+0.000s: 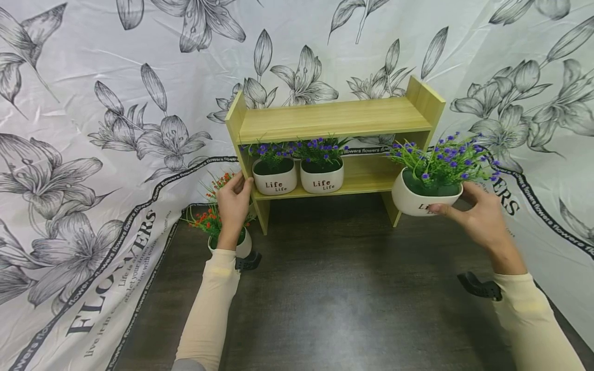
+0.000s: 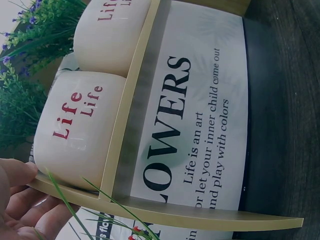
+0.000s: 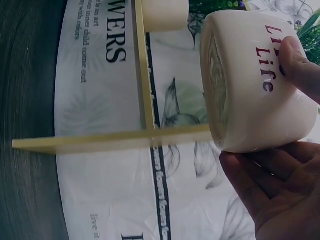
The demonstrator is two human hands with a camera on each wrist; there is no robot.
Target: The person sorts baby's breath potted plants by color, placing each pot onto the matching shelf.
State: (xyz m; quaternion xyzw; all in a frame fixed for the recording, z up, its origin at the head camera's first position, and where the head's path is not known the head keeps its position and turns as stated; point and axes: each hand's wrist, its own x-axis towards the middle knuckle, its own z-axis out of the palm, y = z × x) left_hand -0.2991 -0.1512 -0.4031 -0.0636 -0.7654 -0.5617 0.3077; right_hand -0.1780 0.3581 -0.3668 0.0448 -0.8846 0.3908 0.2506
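Note:
My right hand (image 1: 484, 219) holds a white flowerpot (image 1: 417, 202) with purple flowers (image 1: 452, 157), its thumb over the red "Life" lettering. In the right wrist view this pot (image 3: 260, 117) hangs in the air, with fingers under its side. My left hand (image 1: 234, 203) pinches the left side panel of a small wooden shelf (image 1: 334, 121); the left wrist view has the thumb (image 2: 17, 172) on the panel's inner side beside a pot. Two matching pots (image 1: 275, 180) with purple flowers stand side by side on the left of the lower board.
A potted plant with orange flowers (image 1: 209, 221) stands on the dark tabletop (image 1: 315, 288), left of the shelf and partly behind my left arm. White cloth (image 1: 116, 170) printed with flowers and lettering hangs behind and around the table.

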